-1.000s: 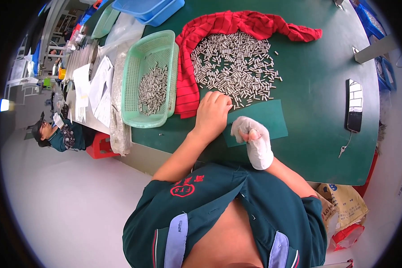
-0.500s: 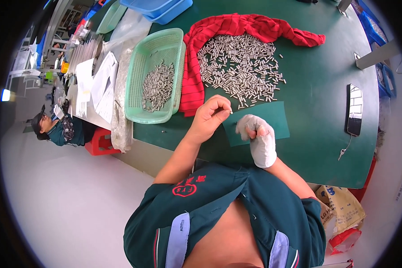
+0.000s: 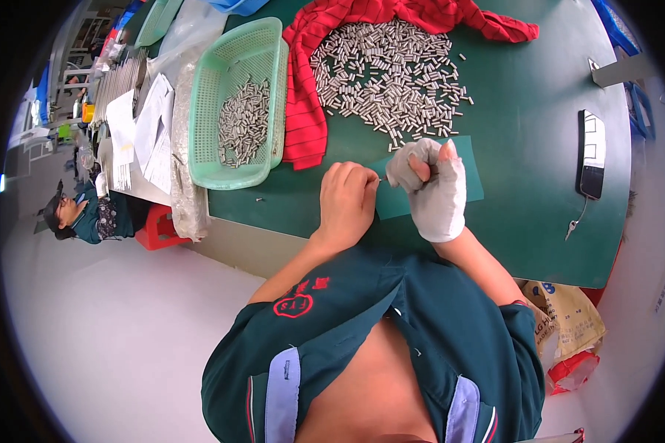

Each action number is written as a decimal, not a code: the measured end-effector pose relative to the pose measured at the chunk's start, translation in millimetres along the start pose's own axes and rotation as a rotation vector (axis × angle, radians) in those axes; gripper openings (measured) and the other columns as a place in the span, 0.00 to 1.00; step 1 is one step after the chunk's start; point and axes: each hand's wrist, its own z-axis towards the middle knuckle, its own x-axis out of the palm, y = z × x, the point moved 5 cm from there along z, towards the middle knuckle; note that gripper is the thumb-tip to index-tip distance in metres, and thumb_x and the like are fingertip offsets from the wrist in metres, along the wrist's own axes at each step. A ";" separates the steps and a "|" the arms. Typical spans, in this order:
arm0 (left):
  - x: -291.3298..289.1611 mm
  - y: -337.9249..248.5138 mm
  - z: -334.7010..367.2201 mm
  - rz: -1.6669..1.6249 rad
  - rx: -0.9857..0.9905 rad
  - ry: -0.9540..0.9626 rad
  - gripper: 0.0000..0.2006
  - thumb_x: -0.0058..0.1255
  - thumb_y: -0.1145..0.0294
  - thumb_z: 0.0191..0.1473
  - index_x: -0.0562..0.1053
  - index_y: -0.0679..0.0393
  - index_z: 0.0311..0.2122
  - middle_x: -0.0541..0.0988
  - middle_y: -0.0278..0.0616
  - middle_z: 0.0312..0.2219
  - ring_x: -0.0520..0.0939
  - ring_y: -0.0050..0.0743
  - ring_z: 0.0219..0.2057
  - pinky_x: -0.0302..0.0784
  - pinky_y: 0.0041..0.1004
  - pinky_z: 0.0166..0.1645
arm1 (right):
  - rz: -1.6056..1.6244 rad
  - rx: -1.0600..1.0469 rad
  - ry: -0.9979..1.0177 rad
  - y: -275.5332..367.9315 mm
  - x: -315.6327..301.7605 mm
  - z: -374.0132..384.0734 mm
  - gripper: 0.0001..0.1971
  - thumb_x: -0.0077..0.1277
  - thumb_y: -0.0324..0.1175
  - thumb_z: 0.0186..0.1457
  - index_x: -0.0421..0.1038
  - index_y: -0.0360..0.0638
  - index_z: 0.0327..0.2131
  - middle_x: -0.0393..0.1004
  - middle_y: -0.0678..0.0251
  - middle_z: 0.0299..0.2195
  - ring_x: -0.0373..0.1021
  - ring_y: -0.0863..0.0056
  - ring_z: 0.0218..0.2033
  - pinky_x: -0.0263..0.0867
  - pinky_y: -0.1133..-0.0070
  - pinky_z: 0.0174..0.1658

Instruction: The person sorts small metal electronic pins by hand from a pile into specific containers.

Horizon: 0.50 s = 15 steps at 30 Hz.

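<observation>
Over the near part of the green table, my bare left hand (image 3: 347,201) is closed in a pinch at the fingertips. A small metal pin (image 3: 382,179), only partly visible, shows at those fingertips. Close on its right is my right hand (image 3: 436,192) in a white glove with bare fingertips showing. Its fingers are curled in, and whatever they may hold is hidden. Beneath the right hand lies a flat green sheet (image 3: 467,173). Many short silvery metal pins (image 3: 391,88) spread in a loose pile beyond both hands.
A red striped cloth (image 3: 304,125) borders the pile. To its left stands a green basket (image 3: 198,140) with more pins. A phone (image 3: 591,151) with a key (image 3: 571,229) lies at the right. Papers (image 3: 155,133) and a seated person (image 3: 89,214) are far left.
My right hand has risen and turned, its curled fingers now nearer the pile. My left hand has rotated, its back now upward, fingertips still beside the right hand. The whole view has shifted slightly.
</observation>
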 end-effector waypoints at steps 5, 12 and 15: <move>1.3 0.6 -2.0 0.016 0.007 -0.026 0.07 0.55 0.81 0.43 0.69 0.60 0.28 0.72 0.42 0.26 0.72 0.45 0.29 0.67 0.36 0.35 | 0.034 -0.006 -0.004 -4.6 -4.7 1.6 0.25 0.32 0.51 0.65 0.53 0.45 0.19 0.51 0.72 0.16 0.48 0.78 0.20 0.50 0.79 0.28; 2.5 -0.2 -3.6 0.026 0.000 -0.025 0.07 0.55 0.81 0.43 0.69 0.60 0.27 0.72 0.42 0.26 0.72 0.44 0.30 0.67 0.36 0.36 | 0.064 0.022 -0.009 -6.8 -5.8 1.5 0.25 0.31 0.52 0.65 0.54 0.45 0.19 0.52 0.71 0.16 0.49 0.78 0.20 0.49 0.79 0.28; 2.4 -0.2 -3.8 0.029 0.002 -0.031 0.07 0.55 0.81 0.43 0.69 0.60 0.27 0.72 0.42 0.26 0.72 0.44 0.30 0.67 0.36 0.36 | 0.072 0.030 -0.005 -7.0 -5.6 1.6 0.25 0.32 0.52 0.65 0.54 0.45 0.19 0.52 0.71 0.16 0.49 0.78 0.20 0.49 0.79 0.28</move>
